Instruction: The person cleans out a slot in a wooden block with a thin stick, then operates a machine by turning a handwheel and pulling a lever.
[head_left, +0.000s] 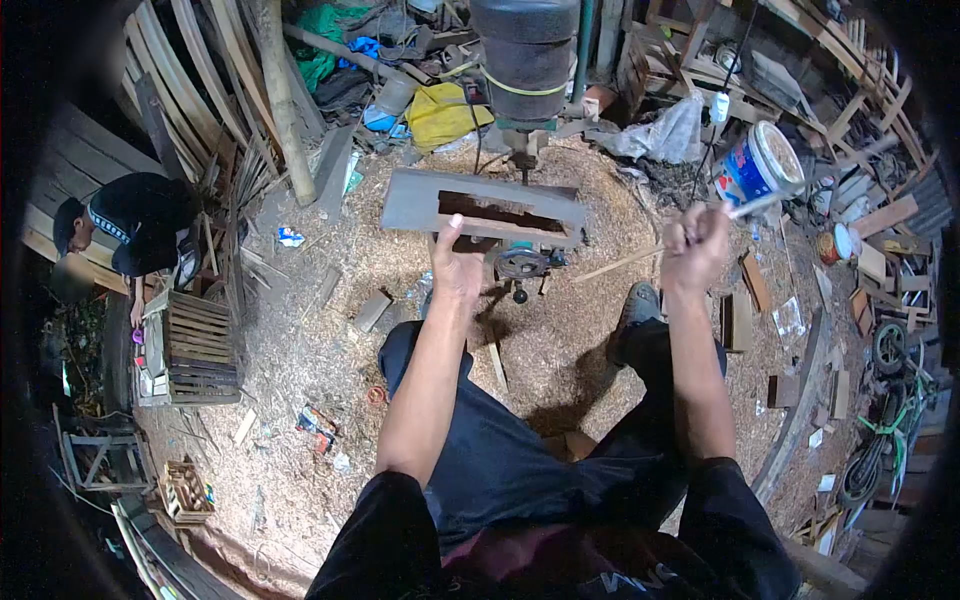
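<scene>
Head view: left hand closed on the near edge of a slotted wooden piece, thumb on top beside the opening, fingers mostly hidden underneath. Piece is held up in front of the person, just on the near side of a machine's spindle; contact with the bit cannot be told. Right hand, to the right and apart from the piece, is closed in a fist round a slim pale rod (blurred; type not readable).

Judged handling: a firm left grip clear of the slot, the piece level and backed from below, the rod guided lightly so the thin walls do not split.

Materials: piece greyish and flat-faced, long rectangle, slot dark inside with a paler, browner near edge. Handwheel round, metallic-looking. Floor strewn with loose, curly tan shavings
</scene>
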